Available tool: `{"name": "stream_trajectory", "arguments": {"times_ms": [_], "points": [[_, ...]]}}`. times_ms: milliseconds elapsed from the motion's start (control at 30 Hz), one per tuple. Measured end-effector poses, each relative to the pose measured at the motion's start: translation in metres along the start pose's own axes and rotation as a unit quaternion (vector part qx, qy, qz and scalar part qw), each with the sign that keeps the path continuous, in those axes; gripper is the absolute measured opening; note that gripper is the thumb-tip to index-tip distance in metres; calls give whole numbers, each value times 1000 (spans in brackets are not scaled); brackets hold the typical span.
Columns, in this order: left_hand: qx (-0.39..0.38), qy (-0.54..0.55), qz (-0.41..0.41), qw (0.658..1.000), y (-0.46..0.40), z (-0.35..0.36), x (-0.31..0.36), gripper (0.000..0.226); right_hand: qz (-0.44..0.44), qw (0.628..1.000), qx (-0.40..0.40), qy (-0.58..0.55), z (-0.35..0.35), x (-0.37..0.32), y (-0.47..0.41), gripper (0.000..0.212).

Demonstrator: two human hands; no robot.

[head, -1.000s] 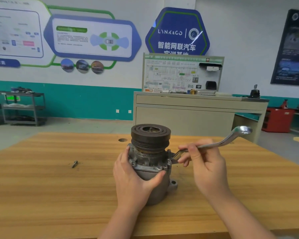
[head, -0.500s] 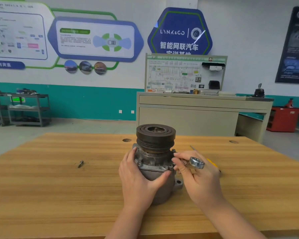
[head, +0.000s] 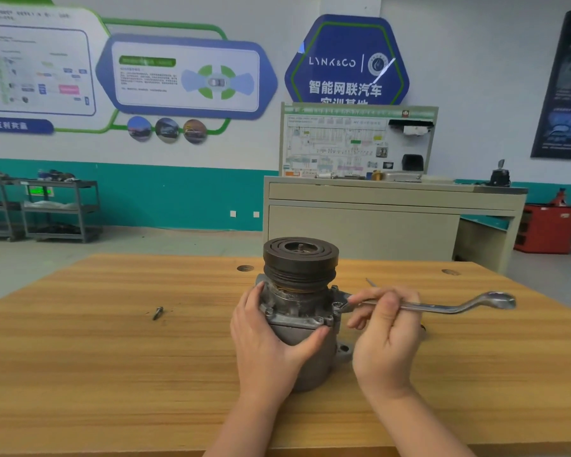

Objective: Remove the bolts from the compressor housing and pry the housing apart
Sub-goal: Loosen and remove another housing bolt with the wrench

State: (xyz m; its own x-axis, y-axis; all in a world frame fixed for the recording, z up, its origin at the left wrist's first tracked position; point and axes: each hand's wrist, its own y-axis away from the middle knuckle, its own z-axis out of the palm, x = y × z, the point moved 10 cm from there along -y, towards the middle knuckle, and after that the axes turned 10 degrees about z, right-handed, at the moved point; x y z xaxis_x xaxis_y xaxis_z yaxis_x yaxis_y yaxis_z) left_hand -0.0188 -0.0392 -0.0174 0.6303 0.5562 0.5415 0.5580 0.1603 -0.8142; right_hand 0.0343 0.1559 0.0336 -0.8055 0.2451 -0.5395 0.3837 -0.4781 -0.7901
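Note:
A grey compressor housing with a dark pulley on top stands upright on the wooden table. My left hand grips the housing's front left side, thumb across its body. My right hand holds a silver wrench by its shaft, with the wrench's open end set on a bolt at the housing's right flange. The handle points right. One loose bolt lies on the table to the left.
A thin tool with a yellow part lies behind my right hand, mostly hidden. Two round holes pierce the table near its far edge. A beige cabinet stands beyond the table, and metal shelving stands far left.
The wrench swung from pointing toward me back out to the right, its open end seated on the right flange bolt again. My left hand kept its grip on the housing.

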Motion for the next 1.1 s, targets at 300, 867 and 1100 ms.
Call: {"name": "stream_trajectory", "arguments": {"times_ms": [300,867,1100], "points": [[0,-1,-6,1000,0,1,-3,109,-109,987,-26,118,13,-21,19,38],[6,6,-9,1000,1,1,-3,109,580,783,-24,-223,8,105,-23,19],[7,1,-11,1000,0,3,-6,110,322,939,-36,-114,-19,48,-39,17]]}}
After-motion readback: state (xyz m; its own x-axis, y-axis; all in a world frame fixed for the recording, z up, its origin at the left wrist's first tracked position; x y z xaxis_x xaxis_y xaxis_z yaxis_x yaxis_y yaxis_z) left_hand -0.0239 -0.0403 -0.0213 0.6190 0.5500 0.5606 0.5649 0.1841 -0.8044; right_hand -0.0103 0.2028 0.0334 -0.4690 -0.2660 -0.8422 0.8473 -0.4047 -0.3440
